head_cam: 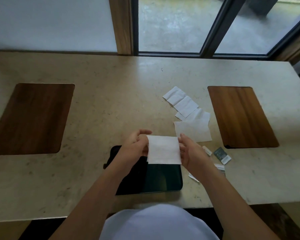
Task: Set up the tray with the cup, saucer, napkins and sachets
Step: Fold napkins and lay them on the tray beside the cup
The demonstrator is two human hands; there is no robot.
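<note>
A white napkin point(163, 149) hangs between my two hands above the black tray point(163, 179), which lies near the table's front edge. My left hand point(135, 146) grips the napkin's left edge and my right hand point(190, 153) grips its right edge. Several more white napkins point(189, 116) lie spread on the stone table behind and to the right. A few sachets point(222, 155) lie on the table just right of my right hand, one dark, the others pale. No cup or saucer is in view.
Two dark wooden inlays sit in the beige stone table point(111, 110), one at the left point(31, 118) and one at the right point(241, 116). A window with dark frames point(213, 25) runs behind the table's far edge.
</note>
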